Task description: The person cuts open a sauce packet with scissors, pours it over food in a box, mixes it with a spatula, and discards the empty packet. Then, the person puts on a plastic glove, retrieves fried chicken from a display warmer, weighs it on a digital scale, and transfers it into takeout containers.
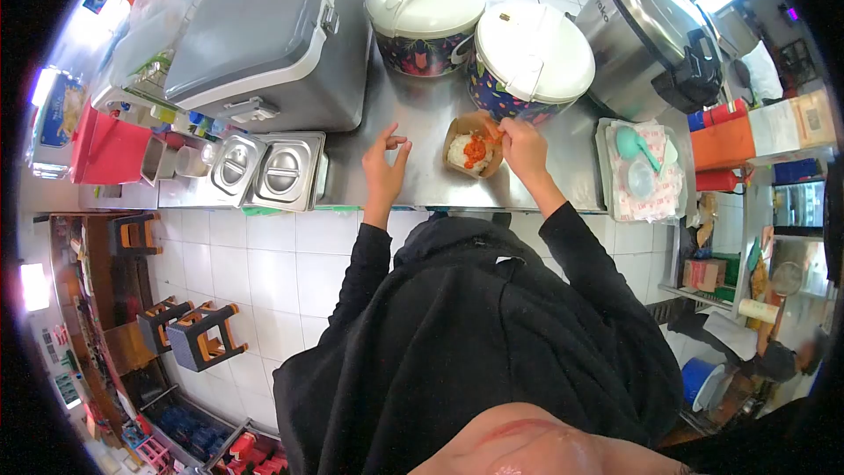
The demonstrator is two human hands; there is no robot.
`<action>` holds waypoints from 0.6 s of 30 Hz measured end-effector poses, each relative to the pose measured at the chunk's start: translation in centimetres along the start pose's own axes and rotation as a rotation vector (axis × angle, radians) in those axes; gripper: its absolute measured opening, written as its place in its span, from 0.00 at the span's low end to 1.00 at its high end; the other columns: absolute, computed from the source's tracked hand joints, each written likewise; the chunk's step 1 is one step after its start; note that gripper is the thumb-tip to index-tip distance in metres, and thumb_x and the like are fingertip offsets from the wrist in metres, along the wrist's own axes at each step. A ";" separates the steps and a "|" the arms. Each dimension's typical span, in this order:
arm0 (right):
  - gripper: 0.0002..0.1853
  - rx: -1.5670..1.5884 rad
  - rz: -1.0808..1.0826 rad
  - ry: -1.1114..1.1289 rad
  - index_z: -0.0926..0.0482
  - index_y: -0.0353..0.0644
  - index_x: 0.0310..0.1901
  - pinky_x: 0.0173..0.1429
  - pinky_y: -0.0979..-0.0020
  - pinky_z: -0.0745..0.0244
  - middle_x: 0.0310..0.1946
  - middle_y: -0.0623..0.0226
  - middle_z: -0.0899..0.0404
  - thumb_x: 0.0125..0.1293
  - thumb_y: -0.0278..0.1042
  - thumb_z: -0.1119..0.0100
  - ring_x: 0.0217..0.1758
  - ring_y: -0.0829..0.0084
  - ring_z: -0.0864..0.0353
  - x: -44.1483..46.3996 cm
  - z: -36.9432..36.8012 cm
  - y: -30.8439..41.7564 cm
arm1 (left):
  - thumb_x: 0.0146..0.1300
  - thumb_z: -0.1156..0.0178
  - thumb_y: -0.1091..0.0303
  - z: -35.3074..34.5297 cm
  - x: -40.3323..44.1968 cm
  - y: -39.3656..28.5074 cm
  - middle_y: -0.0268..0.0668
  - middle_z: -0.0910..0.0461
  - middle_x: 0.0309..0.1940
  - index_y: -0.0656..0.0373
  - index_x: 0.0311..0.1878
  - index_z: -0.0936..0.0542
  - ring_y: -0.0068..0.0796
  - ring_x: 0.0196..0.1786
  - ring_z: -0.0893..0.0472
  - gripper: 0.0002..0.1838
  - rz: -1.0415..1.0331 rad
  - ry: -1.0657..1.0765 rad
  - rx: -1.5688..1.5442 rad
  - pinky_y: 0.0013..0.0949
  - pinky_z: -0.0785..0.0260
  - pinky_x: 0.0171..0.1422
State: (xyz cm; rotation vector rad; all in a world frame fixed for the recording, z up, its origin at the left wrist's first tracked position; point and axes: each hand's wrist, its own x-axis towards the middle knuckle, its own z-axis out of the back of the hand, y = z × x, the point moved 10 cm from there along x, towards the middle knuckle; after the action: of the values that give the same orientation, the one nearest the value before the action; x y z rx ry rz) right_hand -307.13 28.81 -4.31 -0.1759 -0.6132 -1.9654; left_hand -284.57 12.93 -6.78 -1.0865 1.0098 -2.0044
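Observation:
A brown paper food box (452, 132) sits on the steel counter, holding white rice (457, 151) with an orange-red topping (476, 153) on it. My right hand (525, 151) is at the upper right edge of the box, its fingers pinched together. An orange-brown piece shows at the fingertips; I cannot tell whether it is a flap of the box or something else. To the left of the box, my left hand (384, 171) is raised over the counter, thumb and fingers apart, holding nothing.
Two white-lidded patterned pots (533, 53) and a large steel cooker (637, 44) stand behind. At left are a grey cooler (264, 35) and lidded steel pans (288, 171). A stack of printed paper (655, 189) at right bears a turquoise scoop (635, 144) and a clear cup (640, 178).

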 end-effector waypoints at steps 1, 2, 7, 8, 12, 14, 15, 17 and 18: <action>0.06 -0.060 -0.001 0.044 0.22 0.47 0.31 0.34 0.56 0.26 0.27 0.61 0.21 0.52 0.25 0.45 0.31 0.56 0.21 -0.2 -0.6 -0.3 | 0.56 0.33 0.69 0.0 -0.2 -0.1 0.34 0.16 0.34 0.58 0.55 0.23 0.29 0.36 0.20 0.22 0.002 0.004 0.000 0.34 0.30 0.49; 0.06 -0.060 -0.005 0.043 0.22 0.47 0.31 0.34 0.56 0.26 0.27 0.61 0.21 0.52 0.25 0.45 0.31 0.56 0.21 -0.3 -0.7 -0.6 | 0.56 0.33 0.69 -0.1 -0.2 -0.2 0.34 0.16 0.33 0.58 0.55 0.23 0.29 0.35 0.20 0.22 0.006 0.007 -0.009 0.34 0.30 0.48; 0.06 0.062 0.083 -0.137 0.22 0.47 0.30 0.34 0.57 0.25 0.31 0.64 0.20 0.49 0.26 0.43 0.32 0.56 0.20 -0.1 2.3 0.1 | 0.56 0.33 0.71 -0.5 -0.1 0.0 0.34 0.16 0.33 0.59 0.54 0.22 0.29 0.34 0.21 0.21 -0.001 0.014 -0.032 0.34 0.30 0.47; 0.06 0.060 0.082 -0.137 0.22 0.47 0.30 0.34 0.57 0.25 0.31 0.64 0.20 0.49 0.26 0.43 0.32 0.56 0.20 -0.2 2.3 0.2 | 0.56 0.33 0.71 -0.5 -0.1 0.1 0.34 0.16 0.33 0.59 0.53 0.22 0.29 0.34 0.21 0.20 -0.002 0.013 -0.029 0.33 0.30 0.47; 0.05 -0.033 0.044 0.059 0.21 0.47 0.31 0.33 0.59 0.26 0.31 0.65 0.21 0.51 0.27 0.42 0.30 0.58 0.20 -0.8 -0.5 -0.3 | 0.56 0.33 0.72 -1.1 -0.2 0.0 0.35 0.16 0.32 0.59 0.53 0.22 0.28 0.34 0.20 0.20 0.049 0.042 -0.062 0.32 0.29 0.47; 0.05 -0.073 0.054 0.114 0.21 0.47 0.32 0.32 0.61 0.26 0.28 0.65 0.21 0.52 0.27 0.41 0.29 0.59 0.21 -0.2 -1.1 -0.6 | 0.56 0.33 0.72 -1.1 0.0 -0.4 0.35 0.16 0.33 0.59 0.54 0.22 0.28 0.34 0.20 0.20 0.029 0.037 -0.048 0.32 0.29 0.46; 0.06 0.045 0.001 0.065 0.20 0.47 0.33 0.32 0.62 0.27 0.27 0.65 0.21 0.53 0.27 0.41 0.28 0.61 0.21 0.2 0.3 -0.5 | 0.56 0.33 0.72 -1.1 -0.2 -0.5 0.35 0.16 0.33 0.59 0.54 0.22 0.27 0.35 0.20 0.21 0.015 0.042 -0.030 0.32 0.29 0.46; 0.06 0.162 -0.054 0.015 0.20 0.47 0.34 0.31 0.64 0.27 0.27 0.64 0.21 0.54 0.27 0.41 0.27 0.62 0.21 0.6 1.8 -0.6 | 0.56 0.33 0.72 -1.2 -0.4 -0.6 0.35 0.16 0.33 0.59 0.54 0.22 0.28 0.35 0.19 0.21 0.020 0.047 -0.038 0.32 0.29 0.46; 0.06 0.257 -0.160 0.108 0.19 0.47 0.36 0.33 0.63 0.26 0.29 0.62 0.19 0.56 0.29 0.42 0.29 0.61 0.19 0.6 1.1 -1.5 | 0.56 0.33 0.72 -1.3 -0.4 -0.6 0.36 0.16 0.33 0.59 0.54 0.23 0.28 0.35 0.19 0.21 0.024 0.050 -0.045 0.32 0.29 0.46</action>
State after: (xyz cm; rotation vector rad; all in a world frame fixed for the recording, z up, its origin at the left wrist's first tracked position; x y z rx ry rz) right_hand -308.90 29.38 -3.63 0.1415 -0.8214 -2.0122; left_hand -285.59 13.94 -6.93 -1.0477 1.0942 -2.0076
